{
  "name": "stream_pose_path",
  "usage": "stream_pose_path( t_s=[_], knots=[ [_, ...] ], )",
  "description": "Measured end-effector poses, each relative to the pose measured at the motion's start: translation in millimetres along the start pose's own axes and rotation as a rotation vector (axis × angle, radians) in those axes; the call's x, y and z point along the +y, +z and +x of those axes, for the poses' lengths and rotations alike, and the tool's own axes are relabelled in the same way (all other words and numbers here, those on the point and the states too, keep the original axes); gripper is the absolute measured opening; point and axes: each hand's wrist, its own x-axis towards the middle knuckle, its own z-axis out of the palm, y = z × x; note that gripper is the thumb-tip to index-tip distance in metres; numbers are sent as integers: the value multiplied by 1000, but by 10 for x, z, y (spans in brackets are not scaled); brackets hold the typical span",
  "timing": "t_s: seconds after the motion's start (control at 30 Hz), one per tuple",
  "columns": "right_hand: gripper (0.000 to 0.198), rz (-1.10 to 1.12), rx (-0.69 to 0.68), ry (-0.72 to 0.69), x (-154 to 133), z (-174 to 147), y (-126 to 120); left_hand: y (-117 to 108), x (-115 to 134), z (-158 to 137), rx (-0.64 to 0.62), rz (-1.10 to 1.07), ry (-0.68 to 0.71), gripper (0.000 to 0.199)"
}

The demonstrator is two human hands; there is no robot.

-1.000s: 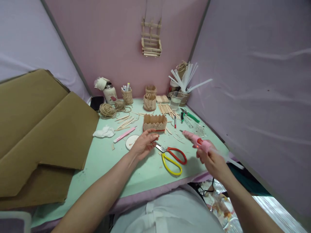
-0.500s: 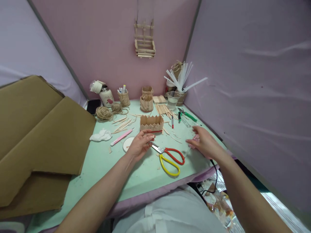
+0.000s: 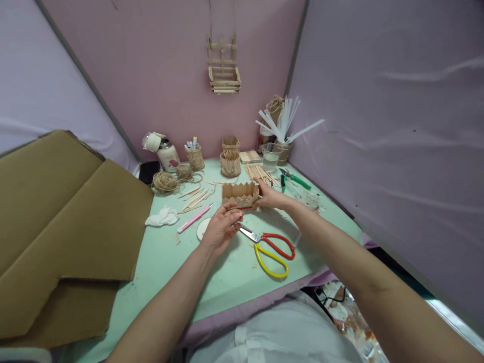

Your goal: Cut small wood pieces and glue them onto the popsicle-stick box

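A small box (image 3: pixel 239 194) with a zigzag top edge and a red line along its base stands mid-table. My right hand (image 3: pixel 269 195) grips its right end, thumb in front and fingers behind. My left hand (image 3: pixel 223 227) is just in front of the box, its fingers pinched together; anything between them is too small to make out. Scissors (image 3: pixel 250 235) with one red and one yellow handle lie open on the table, their blade tips partly hidden by my left fingers. A white round piece (image 3: pixel 201 229) sits partly behind that hand.
Twine balls (image 3: pixel 165 182), a pink pen-like tool (image 3: pixel 194 219) and crumpled white tissue (image 3: pixel 162 217) lie left. Cardboard (image 3: pixel 75 217) leans over the left edge. At the back are stick-filled holders (image 3: pixel 230 164) and a cup of water (image 3: pixel 270 160); green-handled pliers (image 3: pixel 300 181) lie right.
My right hand has left a pink object on the right and moved left to the box's right end. My left hand stays nearly in place. The view has shifted slightly.
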Motion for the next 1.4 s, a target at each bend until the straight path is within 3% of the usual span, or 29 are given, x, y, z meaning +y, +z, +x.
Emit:
stream_pose_path(
  t_s=[0.23,0.37,0.5,0.63,0.73,0.8,1.4],
  knots=[
    [96,59,121,73,-32,-99,100,-36,65,15,29,58,77,42],
    [83,100,206,129,-24,-213,163,-26,159,74,92,204,234,44],
    [80,136,264,148,-8,-301,279,51,264,115,168,578,477,39],
    [79,154,291,160,7,-340,382,93,289,168,254,1104,725,36],
    [79,165,298,167,39,-338,427,67,245,221,270,1447,836,36],
    [77,172,304,161,70,-329,443,35,203,255,282,1560,880,36],
    [67,251,290,161,85,-351,435,-77,41,395,223,1649,961,39]
  ],
)
